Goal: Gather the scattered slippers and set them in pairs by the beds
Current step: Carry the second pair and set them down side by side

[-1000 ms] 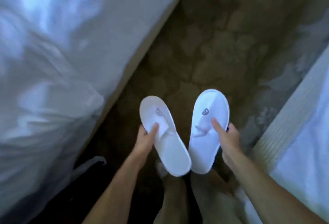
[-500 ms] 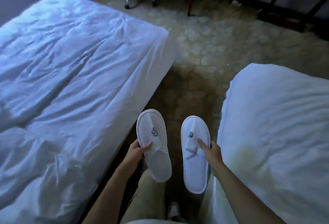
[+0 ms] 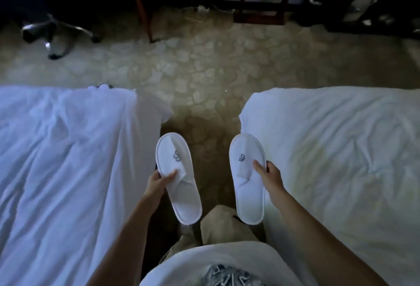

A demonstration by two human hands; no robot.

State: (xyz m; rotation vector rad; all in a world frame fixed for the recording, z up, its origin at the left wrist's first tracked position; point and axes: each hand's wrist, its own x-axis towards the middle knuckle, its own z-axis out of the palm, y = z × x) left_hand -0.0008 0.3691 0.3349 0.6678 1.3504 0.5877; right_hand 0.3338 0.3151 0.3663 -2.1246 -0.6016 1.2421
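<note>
I hold two white slippers with small dark logos in the air over the narrow aisle between two beds. My left hand (image 3: 158, 182) grips the left slipper (image 3: 178, 177) at its side, thumb on the upper. My right hand (image 3: 270, 180) grips the right slipper (image 3: 247, 177) the same way. Both slippers point toes forward, about a hand's width apart. The left bed (image 3: 63, 167) with a rumpled white duvet lies beside the left slipper. The right bed (image 3: 341, 153) lies right next to the right slipper.
Patterned beige carpet (image 3: 204, 74) spreads past the beds' feet. An office chair base (image 3: 54, 33) stands at the far left, a wooden desk leg (image 3: 142, 5) and dark furniture (image 3: 259, 12) along the far wall, with cables (image 3: 200, 10) on the floor.
The view has lifted from the aisle floor to the beds' feet and the far wall. My hands have drawn the two slippers further apart. Both grips are unchanged.
</note>
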